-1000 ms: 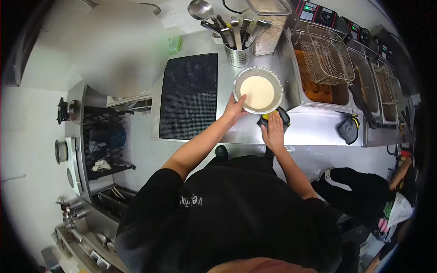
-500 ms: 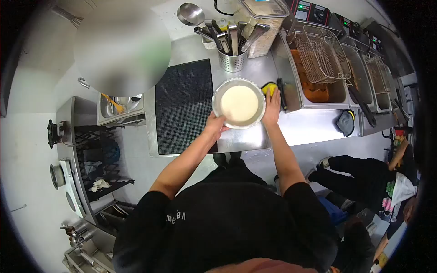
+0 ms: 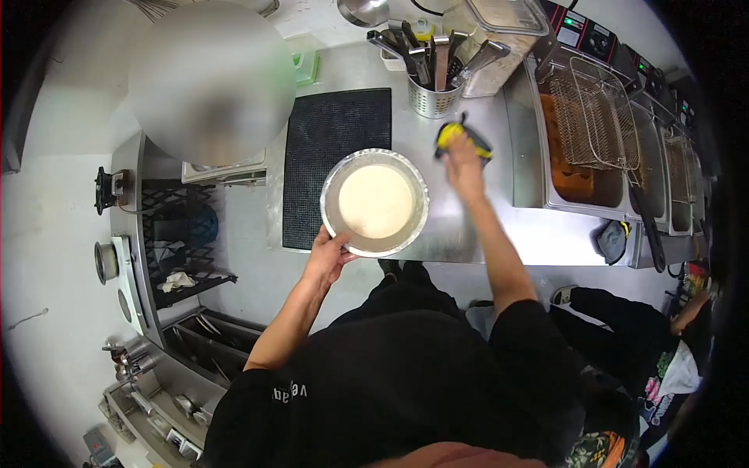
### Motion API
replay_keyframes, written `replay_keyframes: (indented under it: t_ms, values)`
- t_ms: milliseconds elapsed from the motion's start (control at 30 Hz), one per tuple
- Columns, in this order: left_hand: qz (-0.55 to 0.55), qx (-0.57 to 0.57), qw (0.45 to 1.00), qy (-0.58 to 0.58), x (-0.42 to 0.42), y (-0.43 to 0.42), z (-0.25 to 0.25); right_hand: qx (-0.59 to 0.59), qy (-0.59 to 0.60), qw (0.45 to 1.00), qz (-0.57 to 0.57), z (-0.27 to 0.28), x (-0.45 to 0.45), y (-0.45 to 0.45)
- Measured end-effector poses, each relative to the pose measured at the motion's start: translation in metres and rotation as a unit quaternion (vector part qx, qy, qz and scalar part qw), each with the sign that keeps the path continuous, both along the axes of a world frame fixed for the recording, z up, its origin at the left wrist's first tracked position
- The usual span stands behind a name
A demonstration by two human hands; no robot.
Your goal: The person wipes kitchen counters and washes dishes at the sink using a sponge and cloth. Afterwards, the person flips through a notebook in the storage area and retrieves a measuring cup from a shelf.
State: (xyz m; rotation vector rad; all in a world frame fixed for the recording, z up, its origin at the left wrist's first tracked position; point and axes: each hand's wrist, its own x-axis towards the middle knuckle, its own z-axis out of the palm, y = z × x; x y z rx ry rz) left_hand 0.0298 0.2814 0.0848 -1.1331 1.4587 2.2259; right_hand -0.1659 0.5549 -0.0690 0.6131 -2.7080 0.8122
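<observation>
A round metal bowl [image 3: 333, 214] of pale batter [image 3: 377, 201] hangs tilted slightly over the front of the steel counter [image 3: 460, 234], partly above the black mat [image 3: 312, 132]. My left hand [image 3: 330, 256] grips its near left rim, thumb on the edge. Farther right, my right hand [image 3: 465, 162] lies over a yellow and dark grey cloth-like item [image 3: 449, 137] on the counter. The fingers are blurred and partly hidden against it, and appear closed on it.
A perforated holder of tongs [image 3: 433, 101] and a clear container [image 3: 495, 58] stand at the back. Fryers with baskets [image 3: 597, 117] are at the right. Another grey and yellow item [image 3: 613, 240] lies at the front edge. A co-worker's legs [image 3: 616, 316] show at the lower right.
The bowl has come left and nearer to me in my left hand. My right hand has moved with the yellow and grey item, now farther back on the counter. The camera view has shifted.
</observation>
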Motion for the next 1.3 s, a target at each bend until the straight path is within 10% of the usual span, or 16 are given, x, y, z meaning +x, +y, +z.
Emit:
replay_keyframes:
  t_ms: [200, 500, 800, 1033, 1300]
  values:
    - [0.005, 0.035, 0.999, -0.001, 0.013, -0.004, 0.011, 0.051, -0.082, 0.975, 0.202, 0.029, 0.091, -0.010]
    - [-0.002, 0.019, 1.000, -0.013, 0.028, -0.005, 0.018, 0.045, 0.038, 0.986, -0.154, -0.021, -0.047, 0.013]
    - [-0.042, 0.007, 0.999, -0.023, 0.017, 0.000, 0.018, 0.012, -0.076, 0.986, 0.146, 0.008, 0.023, -0.029]
    - [-0.078, 0.012, 0.997, -0.019, -0.004, 0.015, 0.026, 0.033, 0.113, 0.980, -0.161, -0.010, -0.053, 0.019]
    - [-0.140, 0.046, 0.989, 0.001, -0.075, 0.069, -0.006, -0.084, -0.065, 0.993, 0.054, 0.039, 0.130, -0.021]
